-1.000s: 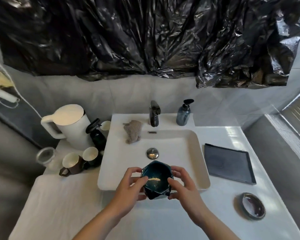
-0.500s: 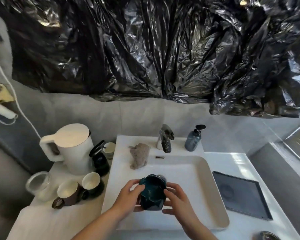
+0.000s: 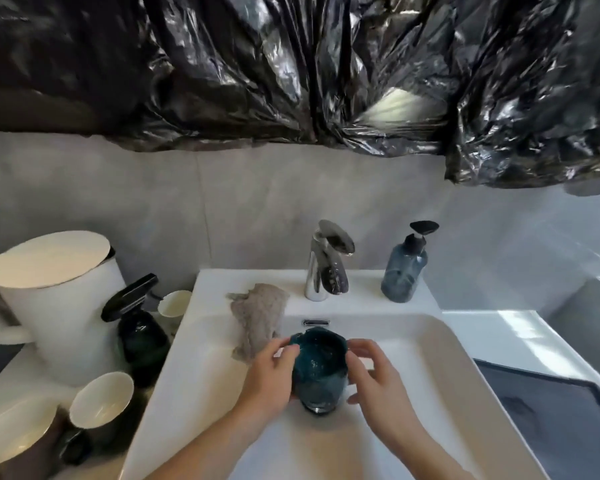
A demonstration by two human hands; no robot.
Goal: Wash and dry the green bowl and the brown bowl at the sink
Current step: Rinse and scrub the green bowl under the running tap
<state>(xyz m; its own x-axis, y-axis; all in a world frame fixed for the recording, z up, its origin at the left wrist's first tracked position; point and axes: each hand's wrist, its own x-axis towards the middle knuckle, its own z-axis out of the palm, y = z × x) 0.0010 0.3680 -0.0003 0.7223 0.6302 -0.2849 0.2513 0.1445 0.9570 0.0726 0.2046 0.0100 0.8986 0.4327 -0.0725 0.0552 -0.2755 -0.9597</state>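
The green bowl (image 3: 318,367) is held over the white sink (image 3: 440,344), tilted with its mouth turned toward the far side, below the chrome tap (image 3: 328,259). It is gripped by the left hand (image 3: 269,374) with curled fingers on its left side, while its right side is clasped by the curled fingers of the right hand (image 3: 373,379). A grey cloth (image 3: 257,315) is draped over the sink's far-left rim, just beside the bowl. A soap dispenser (image 3: 406,268) stands right of the tap, and a white kettle (image 3: 54,303) and cups (image 3: 101,401) are seen at the left.
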